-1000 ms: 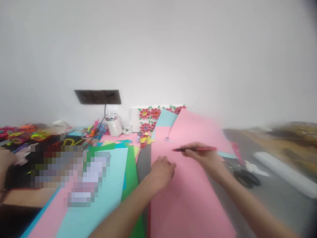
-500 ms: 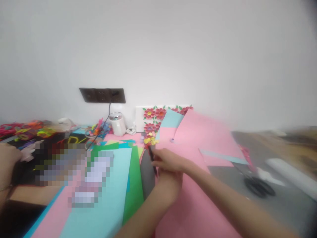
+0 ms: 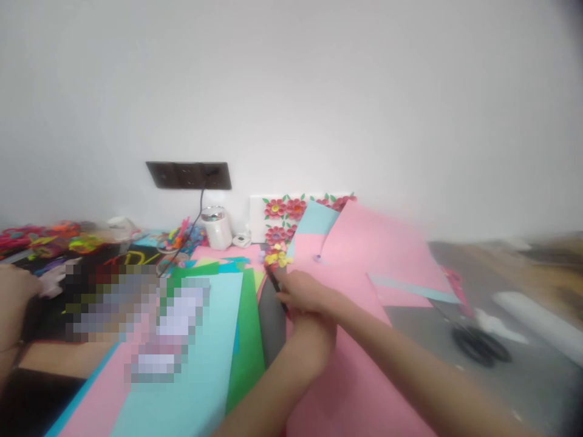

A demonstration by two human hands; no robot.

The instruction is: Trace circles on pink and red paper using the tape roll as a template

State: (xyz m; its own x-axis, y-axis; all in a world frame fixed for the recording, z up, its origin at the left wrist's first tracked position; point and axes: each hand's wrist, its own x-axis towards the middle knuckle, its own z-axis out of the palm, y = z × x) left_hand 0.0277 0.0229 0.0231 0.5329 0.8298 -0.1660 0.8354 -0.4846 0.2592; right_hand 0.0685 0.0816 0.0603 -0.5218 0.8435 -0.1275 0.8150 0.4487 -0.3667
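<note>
My right hand (image 3: pixel 310 294) is closed round a red pen (image 3: pixel 276 287) whose tip rests at the left edge of a large pink paper sheet (image 3: pixel 359 370). My left hand (image 3: pixel 314 340) lies just below it on the same sheet, and the right hand hides its fingers. Light blue paper (image 3: pixel 200 358) and green paper (image 3: pixel 248 340) lie to the left of both hands.
Black scissors (image 3: pixel 476 349) and a white roll (image 3: pixel 537 325) lie on the grey table at the right. A flower-decorated card (image 3: pixel 285 215), a white jar (image 3: pixel 216 227) and a dark wall socket (image 3: pixel 189 175) stand at the back. Another person's hand (image 3: pixel 13 294) is at the far left.
My right hand has swung the pen from the right part of the pink sheet to its left edge, crossing above my left hand. Between the last two frames little has moved.
</note>
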